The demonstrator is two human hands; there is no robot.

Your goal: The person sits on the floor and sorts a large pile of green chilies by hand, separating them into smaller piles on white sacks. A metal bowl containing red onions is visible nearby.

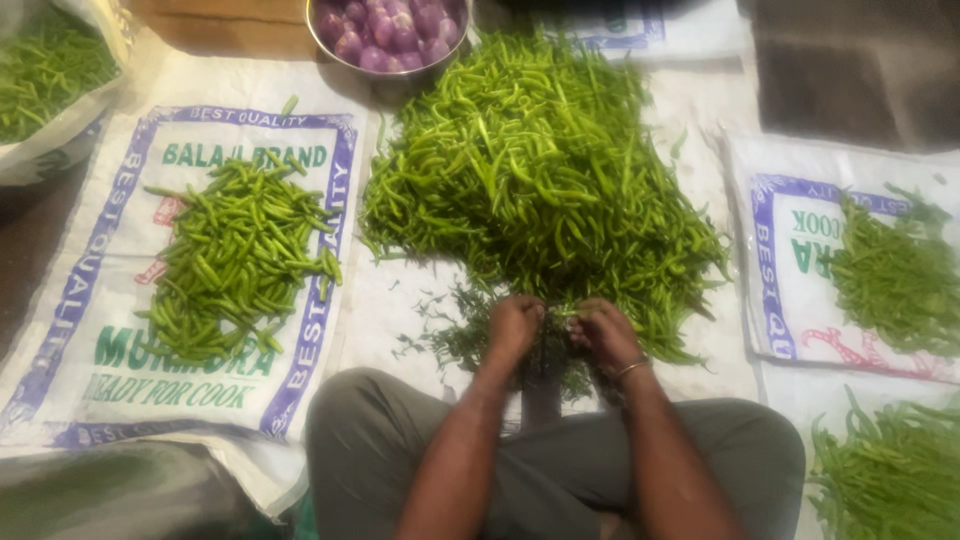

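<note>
Far left, a sack of green chillies is sitting half out of view. Next to it a printed woven bag is lying flat, carrying a small pile of sorted green chillies, thick and stemless-looking, though it is too blurred to be sure. Top centre, a steel bowl of small purple onions is standing just beyond the big heap of green chillies, which is spreading across a white sheet.

The person is sitting cross-legged at the near edge of the heap, both hands working at its foot. The left hand is curling closed, fingers tucked down into the chillies, apparently pinching one. The right hand, with a metal bangle on its wrist, is also closing in a loose fist on chillies, right beside the left, nearly touching. What exactly sits between the fingers I cannot tell; it is too dark and small.

Around and under the hands a scatter of thin stems and bits is lying on the sheet.

To do this well, I judge: be taking one chilli at a time, be gripping the body lightly so it is not bruising, be snapping the stalk cleanly, and be keeping the scraps apart from the cleaned pile.

Right side, another printed bag is holding a thinner chilli pile, and one more pile is lying at bottom right.
</note>
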